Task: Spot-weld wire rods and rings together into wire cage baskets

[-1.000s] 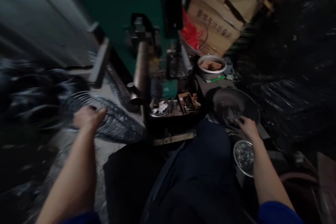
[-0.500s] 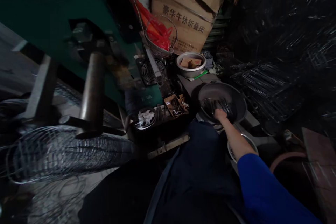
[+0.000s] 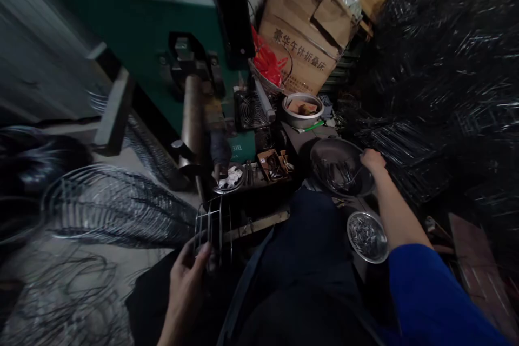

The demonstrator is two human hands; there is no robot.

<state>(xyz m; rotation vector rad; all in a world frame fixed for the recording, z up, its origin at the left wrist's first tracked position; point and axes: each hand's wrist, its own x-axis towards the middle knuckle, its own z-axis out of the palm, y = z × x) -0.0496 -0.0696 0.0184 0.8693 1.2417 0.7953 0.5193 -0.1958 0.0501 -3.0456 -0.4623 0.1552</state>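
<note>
My left hand (image 3: 188, 265) is closed on a small wire frame (image 3: 220, 221) of thin metal bars, held above my lap and below the machine's steel spindle (image 3: 192, 119). Over on the right, my right hand (image 3: 373, 161) is closed at the rim of a dark round basin (image 3: 367, 186). A thin wire piece (image 3: 357, 174) seems to run from its fingers into the basin; the fingertips are partly hidden. Dark bent wire pieces (image 3: 334, 172) lie in the basin. Nearer to me stands a metal bowl (image 3: 384, 254) with many small metal bits.
The green machine (image 3: 138, 27) rises at the upper left, with a long coiled wire stack (image 3: 121, 211) below it. Wire racks (image 3: 401, 143) are piled at the right. At the back are a cardboard box (image 3: 300, 38) and a pot (image 3: 302, 119). Loose wire (image 3: 73, 292) covers the floor.
My right hand has moved from inside the dark basin to its right rim. My left hand has come into view with the wire frame. The view has shifted left.
</note>
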